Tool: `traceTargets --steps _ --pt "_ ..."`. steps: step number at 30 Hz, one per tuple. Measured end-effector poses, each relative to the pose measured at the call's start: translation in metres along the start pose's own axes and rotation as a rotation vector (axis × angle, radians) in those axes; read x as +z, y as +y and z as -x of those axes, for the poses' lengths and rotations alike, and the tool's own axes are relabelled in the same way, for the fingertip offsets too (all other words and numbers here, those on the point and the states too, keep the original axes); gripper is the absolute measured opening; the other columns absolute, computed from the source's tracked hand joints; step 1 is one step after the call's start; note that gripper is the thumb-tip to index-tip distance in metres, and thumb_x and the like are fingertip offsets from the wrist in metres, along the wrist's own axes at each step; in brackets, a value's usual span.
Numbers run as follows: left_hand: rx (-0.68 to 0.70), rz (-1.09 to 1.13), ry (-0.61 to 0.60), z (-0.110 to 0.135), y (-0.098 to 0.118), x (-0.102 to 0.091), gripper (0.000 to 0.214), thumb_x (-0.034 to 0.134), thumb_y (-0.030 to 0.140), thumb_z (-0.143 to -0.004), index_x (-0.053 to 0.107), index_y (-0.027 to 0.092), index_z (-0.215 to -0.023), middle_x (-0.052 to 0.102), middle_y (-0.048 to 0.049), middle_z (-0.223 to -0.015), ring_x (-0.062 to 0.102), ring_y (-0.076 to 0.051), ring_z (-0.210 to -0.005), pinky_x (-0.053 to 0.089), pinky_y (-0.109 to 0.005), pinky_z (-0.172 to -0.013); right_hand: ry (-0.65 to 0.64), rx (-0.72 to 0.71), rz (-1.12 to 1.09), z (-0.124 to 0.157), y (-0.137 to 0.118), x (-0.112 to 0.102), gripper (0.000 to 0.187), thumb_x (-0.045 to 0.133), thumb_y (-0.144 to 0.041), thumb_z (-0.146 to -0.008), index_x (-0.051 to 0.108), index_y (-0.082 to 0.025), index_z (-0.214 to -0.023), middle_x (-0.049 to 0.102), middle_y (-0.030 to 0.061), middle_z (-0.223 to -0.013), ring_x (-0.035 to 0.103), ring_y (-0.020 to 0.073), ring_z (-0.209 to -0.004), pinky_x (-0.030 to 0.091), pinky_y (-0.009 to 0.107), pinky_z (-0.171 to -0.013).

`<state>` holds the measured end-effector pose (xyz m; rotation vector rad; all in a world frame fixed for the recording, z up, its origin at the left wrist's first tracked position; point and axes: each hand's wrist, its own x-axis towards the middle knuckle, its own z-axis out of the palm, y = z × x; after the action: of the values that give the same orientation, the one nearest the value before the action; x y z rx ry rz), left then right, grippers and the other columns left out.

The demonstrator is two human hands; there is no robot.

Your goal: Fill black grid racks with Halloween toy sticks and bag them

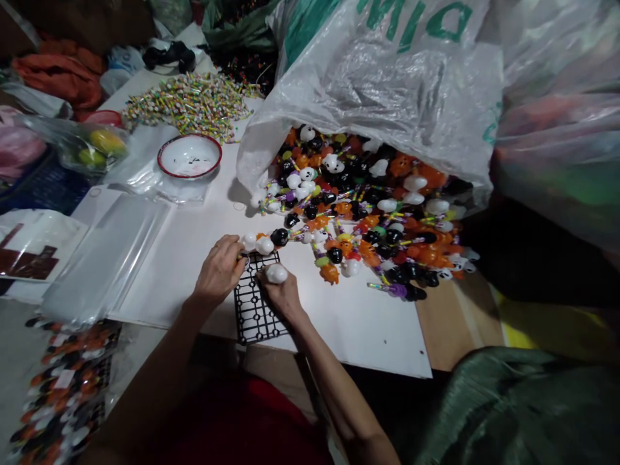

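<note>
Carefully: right hand (285, 294) closed round white-headed piece (276, 274) over black grid (256, 316) on desk (349, 329); left hand (216, 271) at grid's far edge, grip unclear. Probably best: brace grid flat, guide piece straight in without twisting.

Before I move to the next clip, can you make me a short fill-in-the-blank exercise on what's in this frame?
1. The left hand is at the far end of a grid coloured ____.
2. The right hand holds a piece whose rounded top is ____.
3. The bowl has a white inside and a ____ rim.
4. In the picture, the bowl stands to the ____ of the large open sack.

Missing words: black; white; red; left.
</note>
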<state>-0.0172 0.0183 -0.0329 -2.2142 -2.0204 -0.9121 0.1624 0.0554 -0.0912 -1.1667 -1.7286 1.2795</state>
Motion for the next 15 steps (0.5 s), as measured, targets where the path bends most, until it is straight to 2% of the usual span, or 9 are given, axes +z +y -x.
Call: traceTargets --steps 3,6,10,13,15 --pt "0.000 0.006 0.005 0.000 0.001 0.000 0.016 0.051 0.020 -0.092 0.060 0.017 -0.105 0.066 -0.0138 -0.116 0.060 -0.028 -0.117 0.052 -0.046 -0.100 0.007 -0.035 0.053 -0.004 0.007 0.019 0.018 0.059 -0.035 -0.083 0.063 -0.018 -0.087 0.070 0.0063 -0.084 0.064 0.0196 -0.076 0.052 0.030 -0.074" --pt "-0.003 0.016 0.042 0.001 0.002 -0.001 0.016 0.049 0.025 -0.095 0.060 0.017 -0.104 0.067 -0.0138 -0.114 0.062 -0.027 -0.113 0.053 -0.045 -0.098 -0.123 -0.149 0.296 -0.015 0.000 0.024 0.015 0.050 -0.021 -0.084 0.062 -0.017 -0.092 0.069 0.0083 -0.089 0.063 0.0200 -0.080 0.050 0.029 -0.077" --pt "0.036 0.053 0.030 0.000 0.000 -0.005 0.026 0.051 0.036 -0.096 0.060 0.016 -0.109 0.064 -0.0151 -0.120 0.059 -0.028 -0.119 0.050 -0.047 -0.103 -0.251 -0.078 0.613 -0.024 -0.019 0.039 0.025 0.046 -0.015 -0.088 0.063 -0.015 -0.107 0.069 0.0133 -0.102 0.064 0.0224 -0.087 0.049 0.031 -0.079" --pt "0.021 -0.022 0.047 -0.005 -0.003 -0.005 0.029 0.055 0.042 -0.093 0.062 0.016 -0.104 0.065 -0.0163 -0.118 0.059 -0.031 -0.118 0.049 -0.050 -0.102 -0.287 -0.068 0.594 -0.027 -0.025 0.040 0.025 0.047 -0.014 -0.091 0.064 -0.014 -0.110 0.069 0.0136 -0.106 0.064 0.0225 -0.091 0.049 0.031 -0.081" --pt "-0.012 -0.046 0.051 -0.007 -0.004 -0.004 0.026 0.055 0.040 -0.093 0.062 0.016 -0.099 0.068 -0.0157 -0.111 0.063 -0.030 -0.111 0.052 -0.047 -0.096 -0.326 -0.111 0.397 -0.028 -0.023 0.019 0.020 0.051 -0.017 -0.093 0.067 -0.015 -0.104 0.070 0.0099 -0.102 0.064 0.0206 -0.090 0.048 0.030 -0.081"
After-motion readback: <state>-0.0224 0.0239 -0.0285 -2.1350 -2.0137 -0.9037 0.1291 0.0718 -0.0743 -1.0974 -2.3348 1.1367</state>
